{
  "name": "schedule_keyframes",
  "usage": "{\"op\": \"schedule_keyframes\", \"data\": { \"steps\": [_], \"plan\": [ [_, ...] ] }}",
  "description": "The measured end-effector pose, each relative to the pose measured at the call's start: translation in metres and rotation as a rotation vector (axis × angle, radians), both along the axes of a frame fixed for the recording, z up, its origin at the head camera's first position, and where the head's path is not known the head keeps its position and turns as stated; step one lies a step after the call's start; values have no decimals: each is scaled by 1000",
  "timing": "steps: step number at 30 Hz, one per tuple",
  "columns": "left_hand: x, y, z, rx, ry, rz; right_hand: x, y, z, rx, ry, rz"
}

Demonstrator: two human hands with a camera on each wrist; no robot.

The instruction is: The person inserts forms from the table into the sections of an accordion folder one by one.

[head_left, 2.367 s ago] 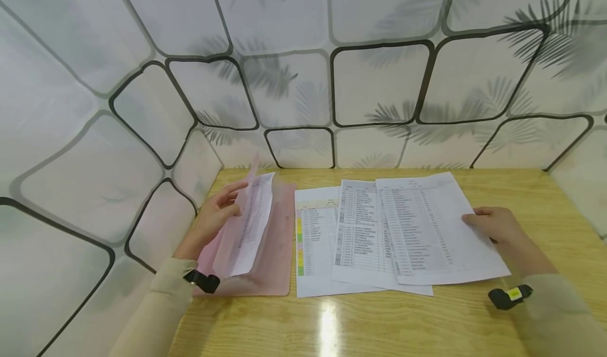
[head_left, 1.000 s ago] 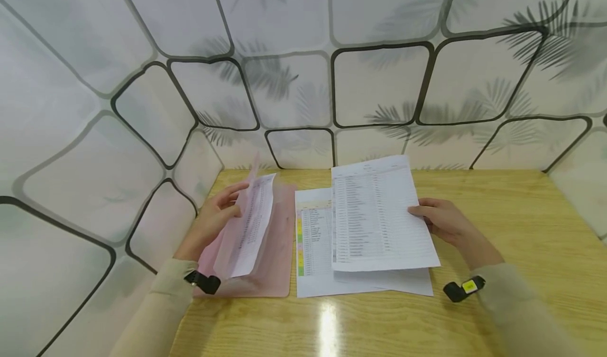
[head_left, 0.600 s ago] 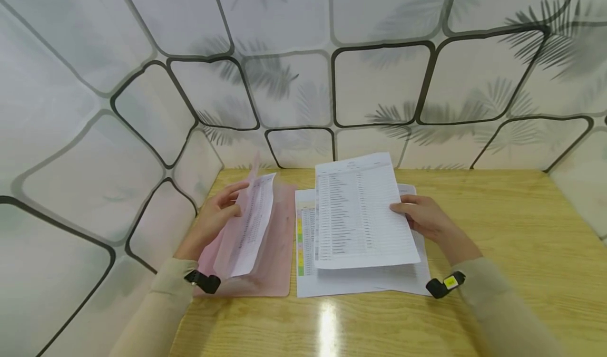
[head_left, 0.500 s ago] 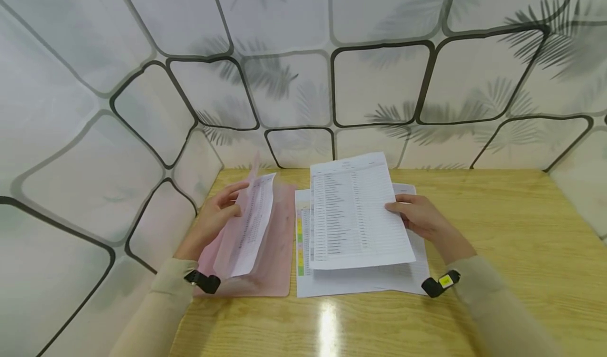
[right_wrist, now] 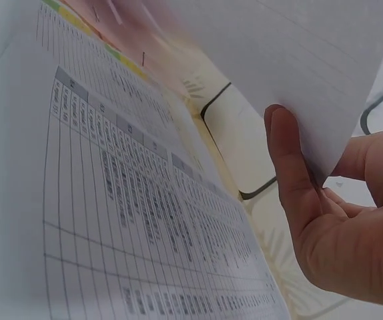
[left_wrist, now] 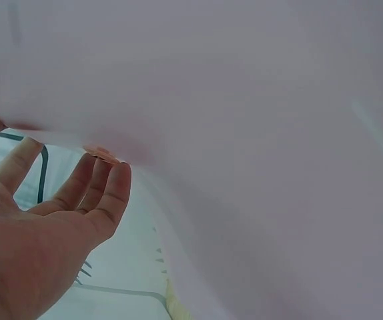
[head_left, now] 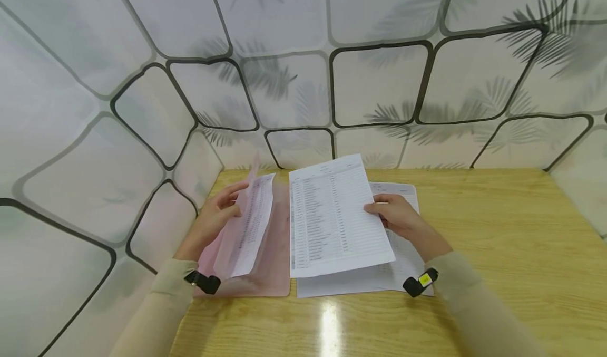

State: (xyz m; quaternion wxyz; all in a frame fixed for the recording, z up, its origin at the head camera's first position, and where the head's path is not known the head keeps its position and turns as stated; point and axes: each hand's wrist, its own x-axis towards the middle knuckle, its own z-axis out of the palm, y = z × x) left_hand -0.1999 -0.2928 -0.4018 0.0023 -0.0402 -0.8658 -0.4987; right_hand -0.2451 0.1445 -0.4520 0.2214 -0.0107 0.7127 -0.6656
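The lifted sheet point(head_left: 339, 220) is white and covered in fine rows of dark print set in columns, with a short heading at its far end; the text is too small to read. It slants above the middle of the table point(head_left: 498, 241), its left edge just beside the pink folder, and its near right corner lifts clear of the papers point(head_left: 403, 262) below. The right hand point(head_left: 398, 217) pinches its right edge between thumb and fingers.

At left, the pink folder point(head_left: 281, 241) lies open, translucent and glossy. The left hand point(head_left: 215, 221) pinches its raised leaf, and a curved printed page point(head_left: 256, 222) stands tilted against that leaf. In the right wrist view, the papers underneath show ruled tables, grey header cells and a yellow-and-green strip.
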Motion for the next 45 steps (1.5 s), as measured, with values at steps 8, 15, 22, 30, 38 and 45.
{"op": "schedule_keyframes", "data": {
  "steps": [8, 15, 22, 30, 38, 45],
  "plan": [
    [-2, -1, -2, 4, 7, -7, 2, -16, -1, 8, -4, 16],
    [-2, 0, -2, 10, 4, -2, 2, -28, -4, 28, -16, 15],
    [0, 1, -2, 20, 21, -15, 0, -40, 0, 20, -21, -17],
    [0, 1, -4, 13, 25, -19, 1, -55, 6, -17, -42, -70],
    [1, 3, -2, 11, 20, -14, 2, -64, 7, 6, -45, -99],
    [2, 3, 0, -13, 15, -1, 6, -71, 7, 13, -31, -97]
  ]
}}
